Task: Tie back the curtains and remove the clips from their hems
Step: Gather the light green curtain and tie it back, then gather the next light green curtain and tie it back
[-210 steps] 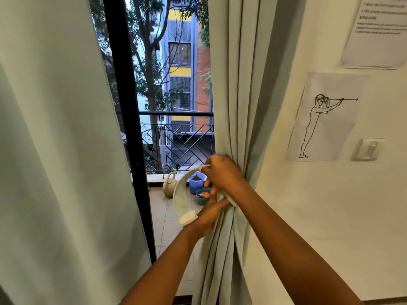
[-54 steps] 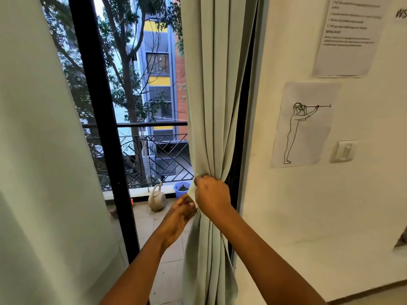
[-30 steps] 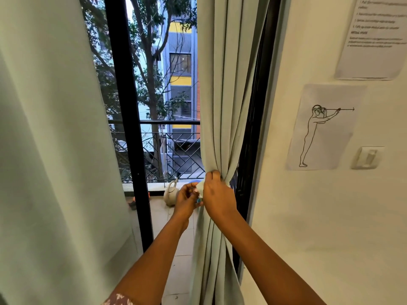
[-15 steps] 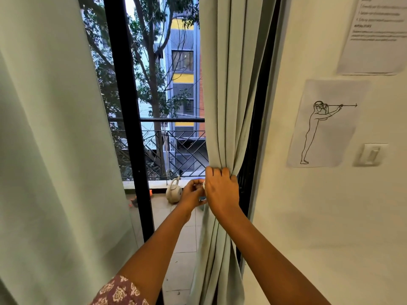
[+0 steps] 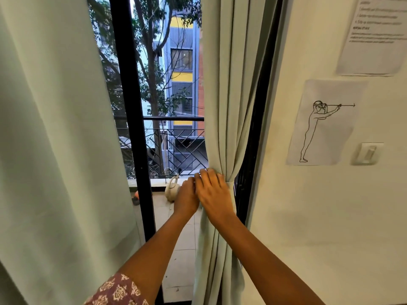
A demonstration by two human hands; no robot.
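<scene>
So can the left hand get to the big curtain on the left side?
Probably yes. The left hand is at the bunched right curtain now, beside the right hand, but nothing stands between it and the left curtain.

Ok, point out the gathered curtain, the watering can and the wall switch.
gathered curtain [image 5: 224, 95], head view, upper folds.
watering can [image 5: 171, 191], head view, its round body.
wall switch [image 5: 368, 153], head view, plate centre.

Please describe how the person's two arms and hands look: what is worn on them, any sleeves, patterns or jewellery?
Both forearms are bare. The left arm shows a short sleeve, reddish-brown with a cream floral print. No sleeve shows on the right arm. No rings, watch or gloves appear on the left hand or right hand.
</scene>
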